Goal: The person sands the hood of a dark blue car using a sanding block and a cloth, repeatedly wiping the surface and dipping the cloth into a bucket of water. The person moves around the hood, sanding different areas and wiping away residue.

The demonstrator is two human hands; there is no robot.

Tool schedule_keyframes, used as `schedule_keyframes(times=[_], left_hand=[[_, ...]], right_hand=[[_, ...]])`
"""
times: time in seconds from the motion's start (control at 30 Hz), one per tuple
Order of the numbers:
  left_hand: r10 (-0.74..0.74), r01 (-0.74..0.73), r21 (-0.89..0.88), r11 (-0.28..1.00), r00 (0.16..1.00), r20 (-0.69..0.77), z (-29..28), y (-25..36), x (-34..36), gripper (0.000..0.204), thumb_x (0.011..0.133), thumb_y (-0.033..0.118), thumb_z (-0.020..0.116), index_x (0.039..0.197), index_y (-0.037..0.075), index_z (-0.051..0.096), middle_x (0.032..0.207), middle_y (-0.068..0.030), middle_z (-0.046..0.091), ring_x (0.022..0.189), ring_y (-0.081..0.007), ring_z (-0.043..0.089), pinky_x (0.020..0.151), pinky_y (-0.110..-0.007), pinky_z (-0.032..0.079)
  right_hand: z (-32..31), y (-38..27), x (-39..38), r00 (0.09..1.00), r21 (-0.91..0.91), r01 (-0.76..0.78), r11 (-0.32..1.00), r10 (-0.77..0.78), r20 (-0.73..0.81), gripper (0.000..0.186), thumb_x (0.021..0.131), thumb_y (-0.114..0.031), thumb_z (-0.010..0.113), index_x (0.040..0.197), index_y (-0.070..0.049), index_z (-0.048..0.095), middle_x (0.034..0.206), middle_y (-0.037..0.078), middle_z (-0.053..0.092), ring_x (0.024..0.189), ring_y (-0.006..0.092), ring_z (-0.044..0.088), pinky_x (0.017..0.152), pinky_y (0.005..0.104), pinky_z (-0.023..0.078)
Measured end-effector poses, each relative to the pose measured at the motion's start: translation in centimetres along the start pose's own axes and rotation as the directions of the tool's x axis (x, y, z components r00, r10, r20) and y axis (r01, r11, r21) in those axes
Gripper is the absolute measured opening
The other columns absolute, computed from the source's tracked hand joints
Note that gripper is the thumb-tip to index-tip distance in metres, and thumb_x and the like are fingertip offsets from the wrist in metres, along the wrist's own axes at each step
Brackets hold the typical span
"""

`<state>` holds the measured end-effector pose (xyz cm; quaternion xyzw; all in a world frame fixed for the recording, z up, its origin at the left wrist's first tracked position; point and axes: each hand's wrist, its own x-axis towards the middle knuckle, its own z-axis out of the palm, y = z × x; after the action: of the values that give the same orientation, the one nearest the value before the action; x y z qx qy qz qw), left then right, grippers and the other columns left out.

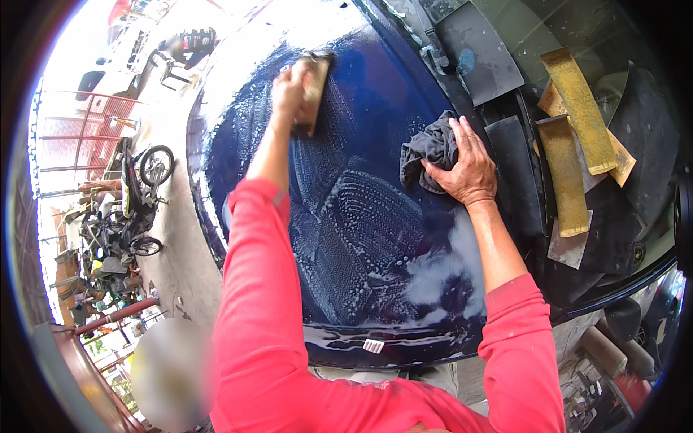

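My left hand [289, 92] is closed on a long, flat brownish sanding block [312, 101], pressed to the wet blue car hood [375, 108]. Motion blurs the fingers a little. White suds and wet streaks cover much of the paint around the block and nearer to me. On the hood's right side, my right hand [471, 167] grips a bunched dark grey cloth [431, 151], its thumb on the near side and its fingers over the edge. The cloth touches the paint near the windshield edge.
Yellow strips [580, 108] and dark sheets [476, 54] lie over the windshield and wiper area at right. A small white ribbed piece [373, 346] sits at the hood's near edge. At left stand a motorcycle [133, 187] and a chair [173, 68] on concrete [184, 245].
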<state>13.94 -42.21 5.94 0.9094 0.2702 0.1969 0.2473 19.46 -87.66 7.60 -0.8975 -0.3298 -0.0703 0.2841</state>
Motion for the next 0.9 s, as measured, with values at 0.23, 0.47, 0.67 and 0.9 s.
schedule_keyframes(times=[0.23, 0.47, 0.67, 0.9], left_hand=[[0.143, -0.112, -0.256, 0.960, 0.984, 0.105, -3.9, 3.5, -17.2, 0.038, 0.092, 0.019, 0.078, 0.129, 0.015, 0.078, 0.136, -0.0268, 0.073, 0.128, -0.0416, 0.072, 0.104, -0.049, 0.061], [-0.486, 0.495, -0.210, 0.843, 0.868, 0.096, 0.0, -1.1, 3.7, 0.052, 0.109, 0.049, 0.063, 0.133, 0.003, 0.071, 0.095, -0.0171, 0.079, 0.060, -0.0270, 0.074, 0.064, -0.044, 0.063], [0.044, -0.040, -0.259, 0.965, 0.999, 0.007, -2.2, 6.8, -18.0, 0.040, 0.108, 0.039, 0.069, 0.132, 0.007, 0.073, 0.123, -0.0236, 0.078, 0.123, -0.0331, 0.075, 0.105, -0.050, 0.060], [-0.354, 0.364, -0.156, 0.918, 0.931, 0.092, -2.2, -0.2, 1.8, 0.051, 0.108, 0.048, 0.065, 0.135, 0.006, 0.071, 0.090, -0.0186, 0.078, 0.055, -0.0238, 0.073, 0.048, -0.038, 0.057]], right_hand=[[-0.7, -0.5, 0.2, 1.000, 0.024, 0.005, 1.000, -0.005, 0.015, 0.102, 0.078, -0.059, 0.090, 0.160, -0.013, 0.052, 0.164, 0.023, 0.054, 0.145, 0.0396, 0.058, 0.118, 0.0461, 0.052], [0.1, 0.2, -0.1, 1.000, 0.008, 0.003, 1.000, -0.003, 0.006, 0.101, 0.077, -0.057, 0.091, 0.159, -0.013, 0.052, 0.164, 0.024, 0.053, 0.146, 0.0396, 0.058, 0.119, 0.0456, 0.051], [-1.0, -0.8, 0.4, 0.999, 0.042, -0.028, 0.999, 0.027, 0.033, 0.102, 0.076, -0.056, 0.091, 0.159, -0.011, 0.052, 0.164, 0.026, 0.053, 0.147, 0.0412, 0.057, 0.120, 0.0464, 0.050], [0.0, 0.3, -0.2, 0.999, 0.035, 0.032, 0.999, -0.031, -0.014, 0.103, 0.076, -0.058, 0.091, 0.159, -0.012, 0.053, 0.163, 0.025, 0.054, 0.147, 0.0399, 0.057, 0.120, 0.0458, 0.051]])
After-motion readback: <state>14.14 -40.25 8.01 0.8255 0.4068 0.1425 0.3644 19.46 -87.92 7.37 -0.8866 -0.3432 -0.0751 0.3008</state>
